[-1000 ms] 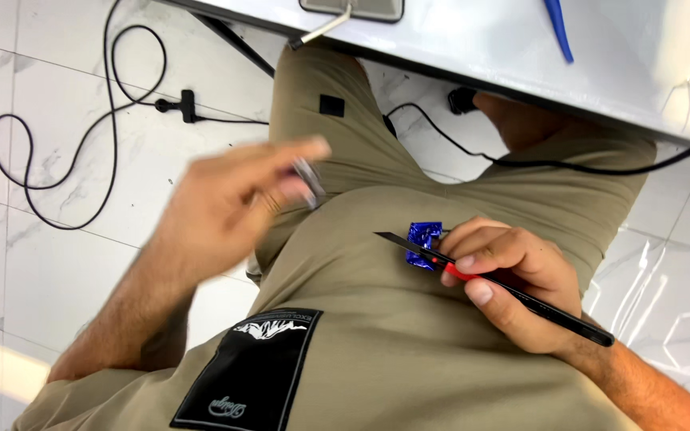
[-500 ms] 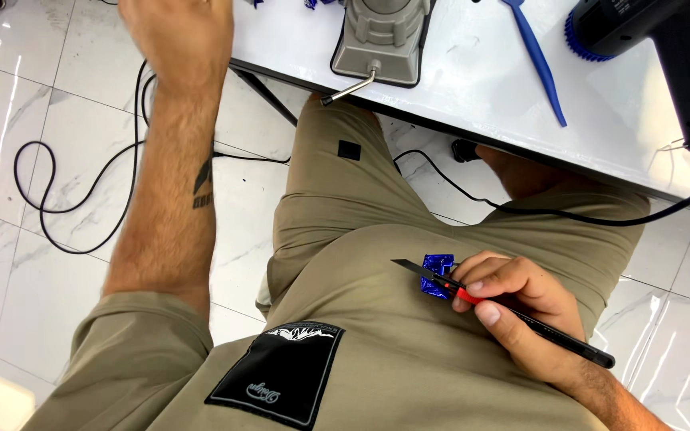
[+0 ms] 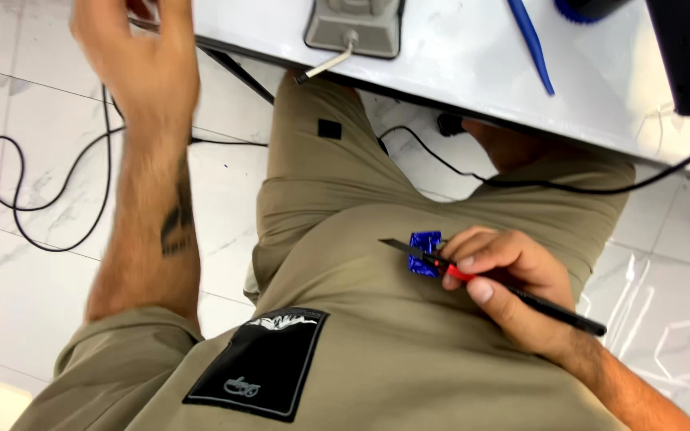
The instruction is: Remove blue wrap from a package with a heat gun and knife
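Right hand (image 3: 513, 279) grips one black pen-like tool (image 3: 521, 294) and one blue piece (image 3: 425, 253)

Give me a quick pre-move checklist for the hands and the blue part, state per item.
1. Right hand grips the thin black tool with red collar: ok, fingers wrapped around it, tip pointing left.
2. Small blue part secured: ok, pinched at the right fingertips, against the tool, over the lap.
3. Left hand free: cannot tell, it is blurred at the white table edge, with its grasp unclear.
4. Black cable clear of the right hand: ok, it lies across the thigh above the hand, apart from it.
5. Blue stick tool within reach on the table: ok, lying flat, untouched.
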